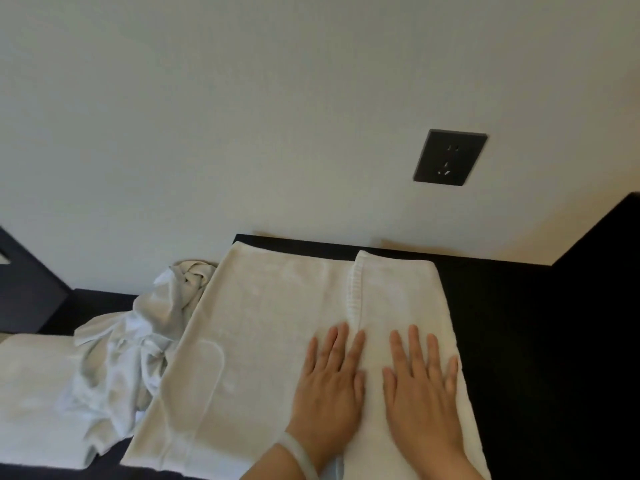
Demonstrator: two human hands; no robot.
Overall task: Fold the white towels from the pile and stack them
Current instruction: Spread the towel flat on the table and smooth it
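White stack, far left: a folded towel stack (33,393) is seen flat on the dark counter (519,341), near edge.
Pile: crumpled white towels (138,341) are heaped just right of the stack, touching the spread towel's left edge.
Towel in work: one white towel (249,341) is laid flat mid-counter, long axis running near-to-far; its right part is already folded over, w/ the hemmed edge (355,289) running near-to-far down the middle.
Left hand: left hand (329,382) is pressed flat, fingers spread, nothing gripped; it lies across the hem line, bracelet on wrist.
Right hand: right hand (420,386) is likewise flat and open-palmed on the folded-over flap, nothing gripped.
Key relation: unfolded part lies to the left of both hands, so the left hand is nearer; prob. the left edge is to be brought over next.
Wall: socket (450,157) is seen far right, clear of the work.
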